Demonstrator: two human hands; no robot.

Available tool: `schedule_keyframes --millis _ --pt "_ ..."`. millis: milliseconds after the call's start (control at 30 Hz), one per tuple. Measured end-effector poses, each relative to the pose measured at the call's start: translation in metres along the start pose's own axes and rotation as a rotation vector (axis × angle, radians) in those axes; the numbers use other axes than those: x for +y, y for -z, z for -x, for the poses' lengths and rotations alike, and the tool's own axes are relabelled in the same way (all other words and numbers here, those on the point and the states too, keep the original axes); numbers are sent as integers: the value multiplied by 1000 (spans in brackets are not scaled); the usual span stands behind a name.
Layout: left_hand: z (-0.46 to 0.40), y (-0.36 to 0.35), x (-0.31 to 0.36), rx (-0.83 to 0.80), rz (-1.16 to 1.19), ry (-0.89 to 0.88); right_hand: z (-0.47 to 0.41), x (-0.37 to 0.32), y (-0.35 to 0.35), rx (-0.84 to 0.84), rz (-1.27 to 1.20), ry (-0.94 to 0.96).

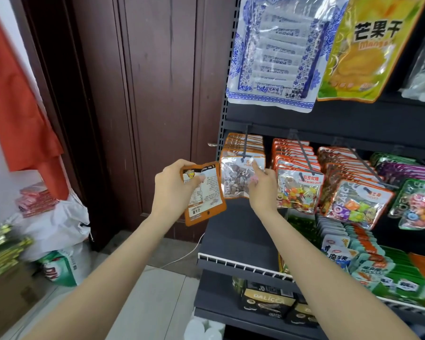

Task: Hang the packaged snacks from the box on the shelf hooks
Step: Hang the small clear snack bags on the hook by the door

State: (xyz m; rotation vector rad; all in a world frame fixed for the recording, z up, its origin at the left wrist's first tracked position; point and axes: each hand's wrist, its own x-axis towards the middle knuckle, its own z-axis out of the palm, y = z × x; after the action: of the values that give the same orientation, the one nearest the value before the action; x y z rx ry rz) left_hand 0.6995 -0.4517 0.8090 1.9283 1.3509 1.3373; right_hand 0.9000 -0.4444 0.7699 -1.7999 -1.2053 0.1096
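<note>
Held packet (203, 192) in left hand (173, 190), just left of shelf rack (353, 116) | right hand (263, 190) touching front packet (241, 177) on leftmost hook (245, 141) | door (157, 94) behind | sack (59, 224) on floor, far left.

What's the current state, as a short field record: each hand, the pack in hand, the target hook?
left hand: grips an orange snack pack, back side facing the camera, hang hole at the bottom
right hand: index finger extended, touching the front stone-candy pack on the hook
target hook: leftmost of the middle row, already holding a stack of orange packs
pack status: not yet hung
</note>
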Motion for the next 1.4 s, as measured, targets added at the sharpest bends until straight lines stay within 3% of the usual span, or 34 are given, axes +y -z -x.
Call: schedule_keyframes --millis 133,200,267,367,433,500,567,667,767,1000,1400 --pt "-3 -6 -2 -38 334 291 15 10 7 -13 253 169" --pt "-2 -11 -1 -120 540 463 29 11 17 -156 103 359" --pt "-1 -20 1 -224 640 584 41 9 28 -339 -161 423" --pt "-3 -36 2 -320 803 735 43 6 39 -348 -438 230" --pt "-4 -45 4 -369 817 785 38 7 41 -284 -430 110" --pt "-6 -52 3 -403 587 695 31 10 41 -248 -370 52" --pt "-4 -56 1 -362 423 480 26 12 40 -240 -353 -1" --pt "-3 -58 -4 -374 370 182 19 9 40 -201 -353 -30" --pt "-4 -62 -10 -359 261 37 16 3 40 -96 -404 44" --pt "-11 -68 -16 -351 95 -52 11 -2 35 -26 -107 234" --pt "-29 -80 -19 -365 -39 -17 -5 2 25 -30 24 184"
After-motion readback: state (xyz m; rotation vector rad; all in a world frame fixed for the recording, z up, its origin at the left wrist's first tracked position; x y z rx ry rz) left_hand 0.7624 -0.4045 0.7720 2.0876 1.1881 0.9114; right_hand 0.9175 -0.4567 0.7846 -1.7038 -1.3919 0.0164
